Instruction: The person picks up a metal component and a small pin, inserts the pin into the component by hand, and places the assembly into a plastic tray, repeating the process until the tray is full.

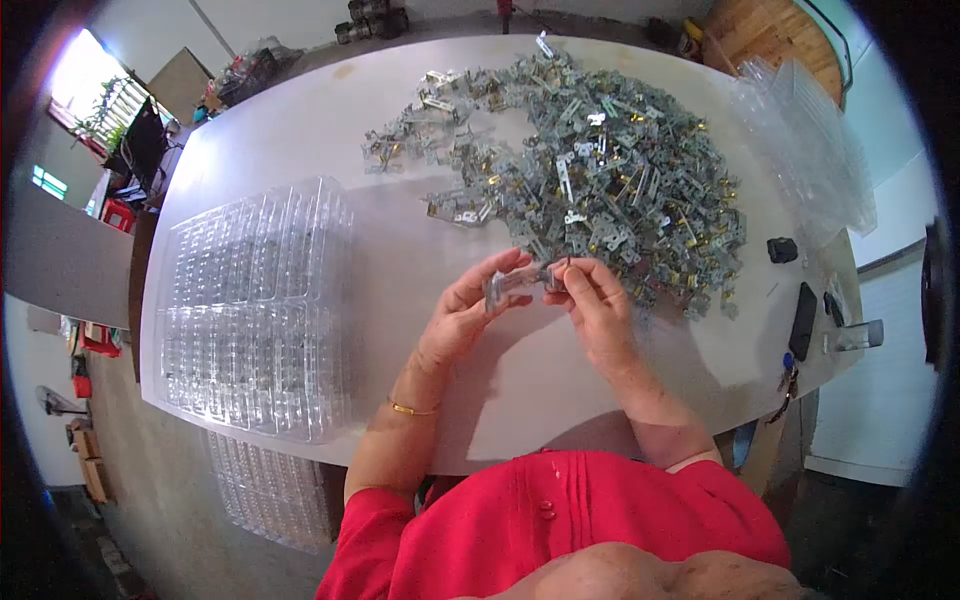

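Note:
In the head view both hands meet over the table, just in front of a big heap of small metal parts (pixel 620 170). My left hand (pixel 468 305) is curled around a small silvery metal part (pixel 515 285), holding it between thumb and fingers. The fingertips of my right hand (pixel 595 300) pinch the same piece at its right end. Its exact shape is partly covered by my fingers. To the left lie clear plastic trays (pixel 335 215), stacked, with rows of small compartments.
More clear trays (pixel 270 490) stand below the table's left front edge. Clear plastic sheeting (pixel 805 140) lies at the back right. Along the right edge are a black phone (pixel 802 320), a small black object (pixel 782 250), keys (pixel 787 385) and a clear cup (pixel 860 336).

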Demonstrator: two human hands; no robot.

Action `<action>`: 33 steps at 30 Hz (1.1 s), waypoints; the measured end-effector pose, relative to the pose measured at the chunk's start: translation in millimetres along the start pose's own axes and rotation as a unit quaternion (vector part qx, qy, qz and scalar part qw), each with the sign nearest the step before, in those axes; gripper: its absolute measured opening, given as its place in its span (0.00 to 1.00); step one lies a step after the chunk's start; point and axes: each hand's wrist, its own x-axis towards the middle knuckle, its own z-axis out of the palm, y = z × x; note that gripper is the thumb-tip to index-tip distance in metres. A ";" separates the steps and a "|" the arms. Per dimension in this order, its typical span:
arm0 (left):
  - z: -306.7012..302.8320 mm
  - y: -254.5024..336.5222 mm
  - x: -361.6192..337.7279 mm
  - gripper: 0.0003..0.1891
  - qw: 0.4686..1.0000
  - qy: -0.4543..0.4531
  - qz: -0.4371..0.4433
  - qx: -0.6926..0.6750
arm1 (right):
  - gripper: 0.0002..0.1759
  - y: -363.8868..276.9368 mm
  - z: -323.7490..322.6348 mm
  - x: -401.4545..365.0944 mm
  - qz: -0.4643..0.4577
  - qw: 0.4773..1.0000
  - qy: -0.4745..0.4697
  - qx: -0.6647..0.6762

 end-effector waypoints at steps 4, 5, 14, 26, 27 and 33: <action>-7.8 -6.9 0.0 0.22 0.999 0.005 0.004 0.035 | 0.12 7.2 2.2 -5.0 0.037 0.999 -0.005 -0.024; -9.8 -7.8 0.4 0.22 0.999 0.012 0.006 0.038 | 0.11 5.4 4.7 -5.6 0.042 0.998 -0.011 -0.051; -17.3 -14.2 -1.2 0.14 0.994 0.067 -0.008 0.090 | 0.09 -1.9 8.6 -8.9 0.009 0.978 -0.056 -0.199; -2.0 -8.0 -3.7 0.14 0.963 0.078 -0.080 0.244 | 0.07 -7.6 14.9 -13.2 -0.037 0.950 -0.047 -0.308; -1.7 -7.3 -3.8 0.14 0.963 0.078 -0.078 0.246 | 0.06 -7.9 15.4 -13.1 -0.046 0.948 -0.044 -0.311; 1.7 -2.1 -2.8 0.15 0.933 0.089 -0.050 0.345 | 0.07 -6.8 13.0 -13.8 -0.098 0.927 -0.033 -0.359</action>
